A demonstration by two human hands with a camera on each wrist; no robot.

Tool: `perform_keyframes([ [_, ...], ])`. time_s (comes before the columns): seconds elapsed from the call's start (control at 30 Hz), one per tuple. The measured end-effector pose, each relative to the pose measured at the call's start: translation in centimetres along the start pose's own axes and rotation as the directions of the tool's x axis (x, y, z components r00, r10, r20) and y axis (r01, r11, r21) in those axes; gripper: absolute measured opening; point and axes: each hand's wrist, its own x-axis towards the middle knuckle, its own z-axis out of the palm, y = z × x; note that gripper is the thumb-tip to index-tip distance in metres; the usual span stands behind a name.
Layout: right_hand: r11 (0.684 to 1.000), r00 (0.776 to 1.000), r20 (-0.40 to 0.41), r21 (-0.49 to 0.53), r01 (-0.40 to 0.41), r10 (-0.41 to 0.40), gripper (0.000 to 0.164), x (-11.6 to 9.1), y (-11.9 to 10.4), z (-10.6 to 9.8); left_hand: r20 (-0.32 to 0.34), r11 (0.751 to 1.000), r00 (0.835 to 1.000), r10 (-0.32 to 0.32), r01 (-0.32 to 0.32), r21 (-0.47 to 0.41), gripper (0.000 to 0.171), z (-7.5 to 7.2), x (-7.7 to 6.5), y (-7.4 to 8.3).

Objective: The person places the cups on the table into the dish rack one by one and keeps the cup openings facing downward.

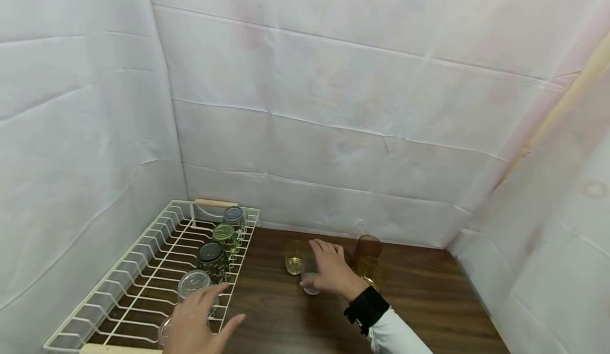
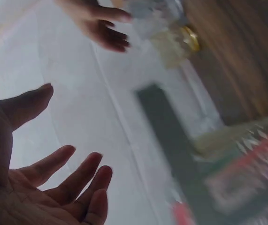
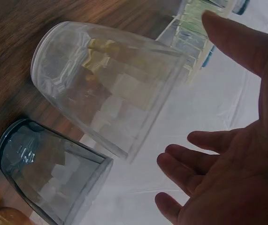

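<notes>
In the head view my right hand (image 1: 333,270) is over a clear drinking glass (image 1: 312,282) that stands upright on the wooden tabletop. The right wrist view shows the fingers of that hand spread near the rim of the clear glass (image 3: 101,79), apart from it. A smoky blue-grey glass (image 3: 54,173) stands beside it. Over the front right part of a white wire dish rack (image 1: 157,277), my left hand (image 1: 195,319) has thumb and fingers spread, holding nothing. Near it are an upturned clear glass (image 1: 193,282) and a pink glass (image 1: 164,330), partly hidden by the hand.
Upturned dark green (image 1: 212,256), light green (image 1: 225,235) and blue (image 1: 233,216) glasses line the rack's right side. On the table, a yellow glass (image 1: 293,263) stands left of my right hand, with a brown glass (image 1: 369,247) and an amber glass (image 1: 370,270) to its right. White sheeting (image 1: 324,105) encloses the table.
</notes>
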Motion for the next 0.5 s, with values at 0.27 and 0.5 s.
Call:
perform_keyframes([
  [0.27,0.990,0.999,0.048,-0.144,-0.006,0.013,0.109,0.6,0.3,1.0,0.160,0.999,0.987,0.025,-0.021,-0.030,0.072,0.6,1.4,3.4],
  [0.5,0.970,1.000,0.021,-0.243,0.021,-0.017,0.086,0.8,0.9,1.5,0.195,0.999,0.980,0.034,-0.026,-0.044,0.072,1.7,1.1,4.5],
])
